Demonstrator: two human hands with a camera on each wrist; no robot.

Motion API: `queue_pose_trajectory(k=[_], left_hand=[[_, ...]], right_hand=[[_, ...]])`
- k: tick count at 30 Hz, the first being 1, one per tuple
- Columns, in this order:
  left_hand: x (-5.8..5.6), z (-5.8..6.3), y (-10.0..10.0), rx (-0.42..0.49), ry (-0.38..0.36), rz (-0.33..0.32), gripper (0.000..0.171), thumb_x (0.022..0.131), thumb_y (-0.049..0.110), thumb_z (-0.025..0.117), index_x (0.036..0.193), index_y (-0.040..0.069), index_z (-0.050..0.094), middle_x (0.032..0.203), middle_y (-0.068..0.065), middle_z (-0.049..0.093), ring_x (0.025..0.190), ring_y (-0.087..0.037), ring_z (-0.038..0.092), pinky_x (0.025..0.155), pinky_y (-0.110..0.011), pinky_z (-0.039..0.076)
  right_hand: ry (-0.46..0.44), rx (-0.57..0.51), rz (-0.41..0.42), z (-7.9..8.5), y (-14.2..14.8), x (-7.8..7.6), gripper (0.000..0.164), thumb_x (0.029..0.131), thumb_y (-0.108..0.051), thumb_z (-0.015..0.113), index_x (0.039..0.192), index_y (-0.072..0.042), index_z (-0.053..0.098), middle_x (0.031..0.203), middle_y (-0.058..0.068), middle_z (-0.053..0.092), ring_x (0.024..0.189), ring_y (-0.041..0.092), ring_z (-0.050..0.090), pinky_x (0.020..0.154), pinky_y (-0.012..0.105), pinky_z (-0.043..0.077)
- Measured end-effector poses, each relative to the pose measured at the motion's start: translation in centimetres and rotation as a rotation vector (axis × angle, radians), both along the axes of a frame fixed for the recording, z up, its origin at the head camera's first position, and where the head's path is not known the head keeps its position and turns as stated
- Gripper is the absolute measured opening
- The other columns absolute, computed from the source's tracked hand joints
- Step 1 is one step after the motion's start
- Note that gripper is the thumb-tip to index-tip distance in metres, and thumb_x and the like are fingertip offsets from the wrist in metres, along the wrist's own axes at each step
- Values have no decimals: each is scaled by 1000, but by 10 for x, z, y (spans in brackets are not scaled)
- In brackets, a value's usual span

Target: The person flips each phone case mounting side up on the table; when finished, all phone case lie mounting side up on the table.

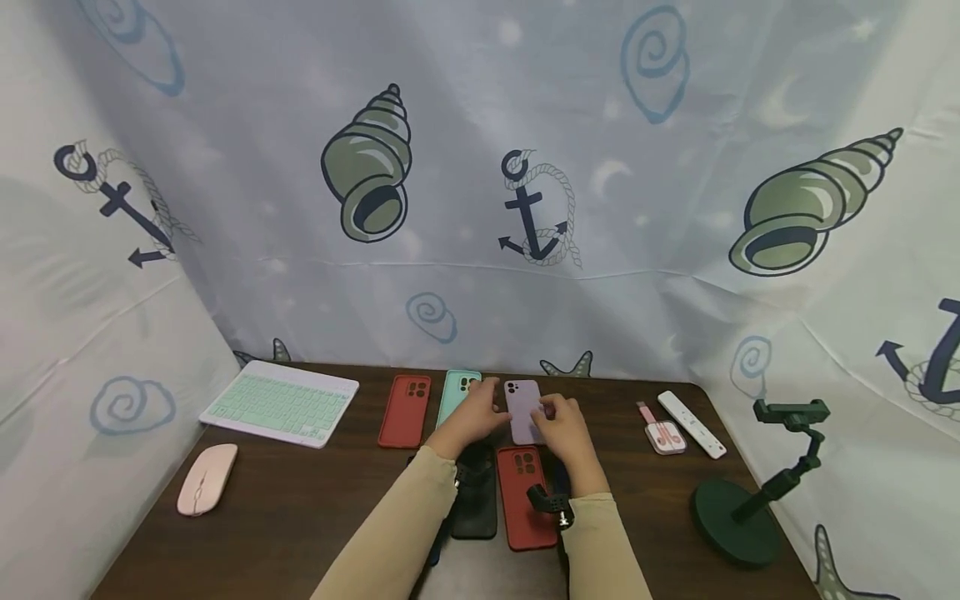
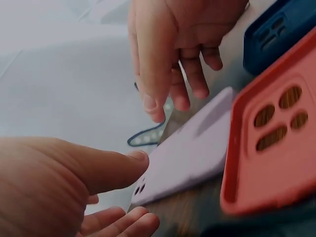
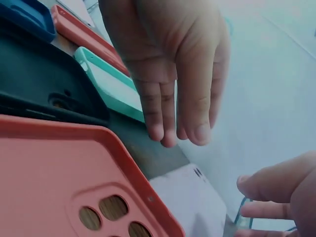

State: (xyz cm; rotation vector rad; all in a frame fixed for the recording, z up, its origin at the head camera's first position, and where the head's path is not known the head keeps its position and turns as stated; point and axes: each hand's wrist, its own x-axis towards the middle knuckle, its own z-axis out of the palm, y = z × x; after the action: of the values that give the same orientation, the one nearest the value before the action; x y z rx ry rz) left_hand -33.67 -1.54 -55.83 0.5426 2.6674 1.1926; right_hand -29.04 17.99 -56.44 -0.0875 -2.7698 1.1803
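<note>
A lilac phone case (image 1: 522,412) with camera holes lies back-up near the table's far edge, between my two hands. My left hand (image 1: 474,414) reaches in from its left side, thumb and fingers spread apart; in the left wrist view its thumb (image 2: 116,168) overlaps the case's camera end. From the other side comes my right hand (image 1: 564,427), fingers loosely bent at the case's right edge. Nearer me lie a red phone case (image 1: 523,492) and a black one (image 1: 474,504), partly under my wrists. A mint case (image 1: 452,393) is just beyond my left hand.
Another red case (image 1: 405,411) lies left of the mint one. Farther left are a keyboard (image 1: 281,404) and a pink mouse (image 1: 207,479). To the right sit a small pink-and-white gadget (image 1: 664,437), a white remote (image 1: 692,425) and a green stand (image 1: 738,521). A blue case (image 2: 276,29) shows in the left wrist view.
</note>
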Motion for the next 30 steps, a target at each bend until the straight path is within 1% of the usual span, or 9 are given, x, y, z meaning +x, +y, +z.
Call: queue_pose_trajectory(k=[1,4,6,8,13,18,21,25,30], left_hand=[[-1,0,4,-13,6,-4,77,94,22,73,154,-3,32,144,-28,41,113,-31,63,88,-43,55],[-3,1,17,-47,26,-31,70,92,22,75,146,-9,42,138,-28,49,116,-35,55,91,-48,52],[-4,1,24,-76,36,-34,69,89,23,77,141,-11,46,133,-28,53,116,-36,50,93,-50,51],[-3,0,29,-100,17,-20,69,88,25,78,139,-11,47,130,-29,51,113,-36,50,93,-50,51],[-2,-2,35,-159,-57,41,93,84,30,83,153,-8,32,140,-33,37,116,-39,55,95,-50,52],[-3,-3,39,-206,-87,58,101,83,30,85,158,-3,25,147,-32,29,128,-44,48,100,-50,49],[-4,-5,39,-205,-92,61,101,83,29,85,158,-3,25,147,-32,30,132,-46,46,104,-51,48],[-5,-9,36,-168,-85,52,99,83,27,85,157,-3,26,146,-33,31,133,-45,46,107,-51,46],[-2,-13,31,-128,-74,32,95,85,28,83,157,1,28,147,-32,30,135,-46,43,109,-54,43]], right_hand=[[-11,-3,-15,0,3,0,39,97,-29,68,128,-6,65,108,14,57,89,25,54,76,42,44],[-39,17,-51,0,9,1,42,96,-33,67,129,-6,65,109,14,59,94,27,57,84,50,41],[-58,36,-56,0,11,1,45,96,-35,67,130,-7,64,111,14,61,98,29,58,88,56,39],[-69,59,-54,0,11,2,46,96,-37,66,130,-6,65,111,15,63,101,31,60,90,60,38],[-93,88,-33,-3,11,3,47,96,-38,65,130,-6,66,112,15,65,103,33,60,89,63,40],[-101,86,-14,-4,11,3,44,97,-38,65,128,-7,68,117,17,62,109,37,57,90,64,39],[-101,87,-9,-5,11,3,43,96,-38,66,127,-8,69,120,18,61,112,39,55,92,66,38],[-102,89,-5,-6,11,2,43,96,-37,66,127,-7,69,122,19,61,113,41,55,91,66,38],[-101,85,-9,-8,11,1,41,97,-35,65,127,-7,69,118,17,61,111,37,56,90,63,39]])
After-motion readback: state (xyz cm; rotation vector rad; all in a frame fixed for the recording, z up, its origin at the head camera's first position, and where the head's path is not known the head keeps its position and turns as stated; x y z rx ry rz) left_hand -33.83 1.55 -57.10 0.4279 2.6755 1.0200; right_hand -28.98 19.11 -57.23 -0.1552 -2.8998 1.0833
